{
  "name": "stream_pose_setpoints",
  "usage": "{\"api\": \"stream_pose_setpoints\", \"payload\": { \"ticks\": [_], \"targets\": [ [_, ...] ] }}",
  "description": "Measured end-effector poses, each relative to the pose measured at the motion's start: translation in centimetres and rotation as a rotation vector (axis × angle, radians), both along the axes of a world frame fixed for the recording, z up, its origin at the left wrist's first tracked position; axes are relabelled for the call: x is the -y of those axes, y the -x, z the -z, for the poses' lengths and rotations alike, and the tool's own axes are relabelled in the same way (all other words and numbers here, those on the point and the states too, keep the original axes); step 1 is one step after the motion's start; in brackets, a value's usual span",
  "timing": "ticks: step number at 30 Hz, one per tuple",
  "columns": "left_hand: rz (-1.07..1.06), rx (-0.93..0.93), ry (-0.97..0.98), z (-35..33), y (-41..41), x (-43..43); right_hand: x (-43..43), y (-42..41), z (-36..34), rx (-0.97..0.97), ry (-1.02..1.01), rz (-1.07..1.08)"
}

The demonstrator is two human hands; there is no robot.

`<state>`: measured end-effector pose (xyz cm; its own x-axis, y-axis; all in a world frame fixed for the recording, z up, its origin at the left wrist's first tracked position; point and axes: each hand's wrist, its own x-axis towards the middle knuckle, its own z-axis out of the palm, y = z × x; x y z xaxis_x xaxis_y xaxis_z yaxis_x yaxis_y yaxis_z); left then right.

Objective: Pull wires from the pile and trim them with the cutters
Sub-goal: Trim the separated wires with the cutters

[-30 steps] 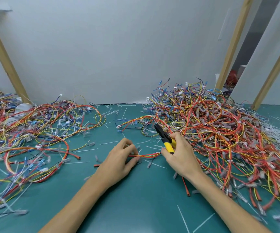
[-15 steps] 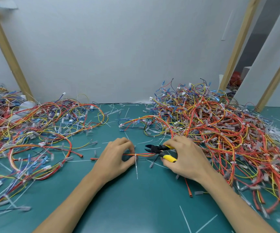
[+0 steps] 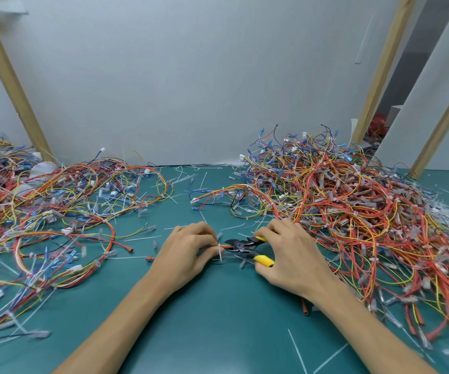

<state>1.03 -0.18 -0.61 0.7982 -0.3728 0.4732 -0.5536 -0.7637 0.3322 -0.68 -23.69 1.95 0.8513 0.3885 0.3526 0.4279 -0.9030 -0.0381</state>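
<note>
1. We face a pale grey wall beyond both hands, with slanted wooden posts leaning up at either side.
2. Under the hands lies a teal desk, strewn with white cable-tie offcuts.
3. The big wire pile of red, orange, yellow and blue strands rises just right of the right hand and reaches behind it.
4. A flatter spread of wires lies well to the left of the left hand.
5. Both forearms come in from the near edge and meet in the middle, palms down and low over the desk.
6. Our right hand is curled round the yellow handles of the cutters, knuckles up, with the black head pointing left towards the other hand.
7. Our left hand has its fingers bent and pinches a thin wire bundle at its fingertips.
8. That bundle runs from the left fingertips straight to the cutter head; we cannot tell whether the blades have closed on it.
9. A white cable tie wraps the bundle just beside the left fingertips, with its tail hanging down.
10. A short red sleeve piece lies near the right wrist.
</note>
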Motion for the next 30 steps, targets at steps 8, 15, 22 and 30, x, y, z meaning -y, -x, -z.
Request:
{"api": "stream_pose_setpoints", "payload": {
  "ticks": [8, 15, 22, 30],
  "targets": [
    [-0.015, 0.051, -0.057, -0.3, 0.4, 0.5, -0.6, 0.3, -0.1, 0.07, 0.019, -0.008],
    [-0.004, 0.09, -0.113, -0.3, 0.4, 0.6, -0.7, 0.1, 0.0, 0.018, 0.035, 0.014],
    [-0.015, -0.008, 0.147, -0.6, 0.6, 0.8, -0.3, -0.2, -0.1, -0.157, -0.217, 0.032],
    [-0.045, -0.064, 0.422, -0.9, 1.0, 1.6, -0.3, -0.3, -0.8, -0.308, -0.371, -0.02]
  ]
}}
